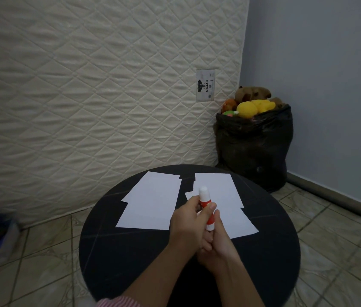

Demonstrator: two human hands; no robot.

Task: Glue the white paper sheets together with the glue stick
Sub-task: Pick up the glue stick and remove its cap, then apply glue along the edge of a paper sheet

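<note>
Glue stick: you hold the red-and-white plastic glue stick with its white cap (206, 207) upright and a little tilted, above the near middle of the table, its cap pointing to the far side; the cap is on.
Left hand: your left hand (186, 220) wraps the upper part of the stick, thumb and fingers curled round the red band just below the cap.
Right hand: your right hand (217, 242) grasps the lower end of the stick, fingers curled round its white base, touching the left hand's fingers.
Left paper: a loose stack of white rectangular paper sheets (153, 202) lies flat on the far left part of the table, the sheets overlapping and slightly offset so their corners step out.
Right paper: a second overlapping group of white rectangular paper sheets (221, 196) lies flat on the far right part, partly hidden behind your hands and the stick; a narrow strip of bare table parts it from the left stack.
Table: the round black table (113, 251) carries both paper groups; your forearms cross its near edge.
Sleeve: a red-and-white striped sleeve (117, 302) shows at your left arm, at the near edge of view.
Behind: a cream quilted mattress (86, 85) stands against the far side, with a black plastic bag of stuffed toys (252, 147) to its right on the tiled floor (42, 251).
</note>
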